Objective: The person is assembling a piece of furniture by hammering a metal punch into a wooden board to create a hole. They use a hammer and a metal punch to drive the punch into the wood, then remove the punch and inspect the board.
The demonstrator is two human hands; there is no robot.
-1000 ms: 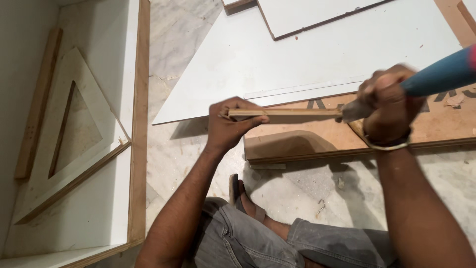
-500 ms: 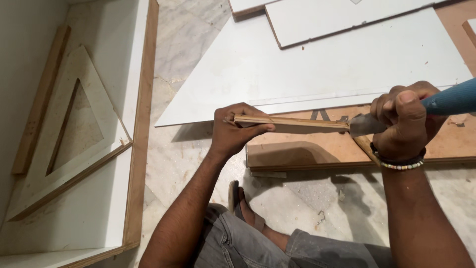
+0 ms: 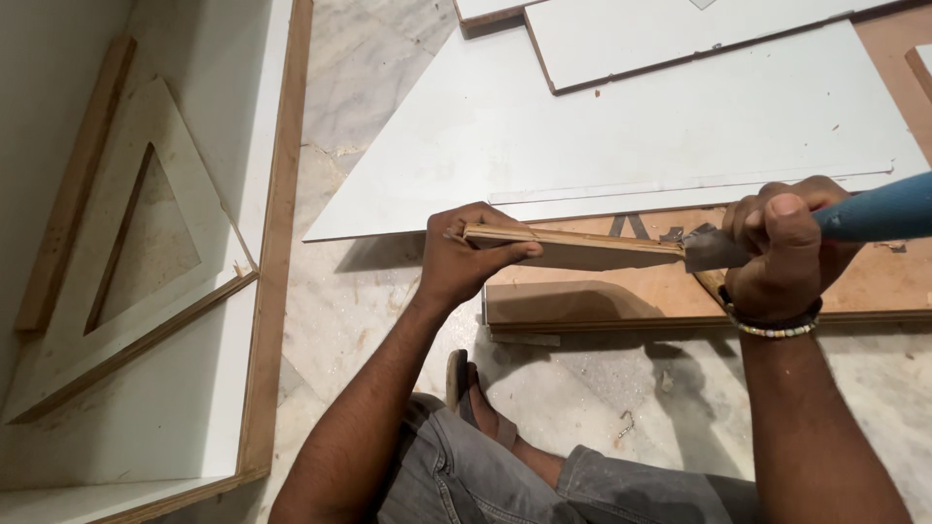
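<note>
The wooden strip (image 3: 573,247) is a thin, flat piece of plywood held on edge, so its pale layered edge faces up and its tan face is turned toward the person. It runs almost level from left to right, above the near part of a brown plywood board (image 3: 680,291) that lies flat on the marble floor (image 3: 359,87).

Behind the strip lies a large white laminate sheet (image 3: 621,126) cut to a long triangular point that reaches left across the floor. Further back, smaller white panels (image 3: 670,34) with brown edges overlap it. To the left stands a white open cabinet frame (image 3: 194,408) edged in wood, and inside it leans a white triangular piece (image 3: 146,243) with a triangular hole. Below the strip, the person's foot in a sandal (image 3: 466,388) and grey trousers (image 3: 485,475) show.

The left hand (image 3: 461,257) clamps the strip's left end, thumb along the near face and fingers curled over the top edge, the arm reaching up from below. The right hand (image 3: 786,247) is closed in a full fist around the blue handle of a chisel (image 3: 777,233), whose grey metal blade meets the strip's right end. A beaded bracelet (image 3: 772,325) circles the right wrist, and the handle runs out of view to the right.
</note>
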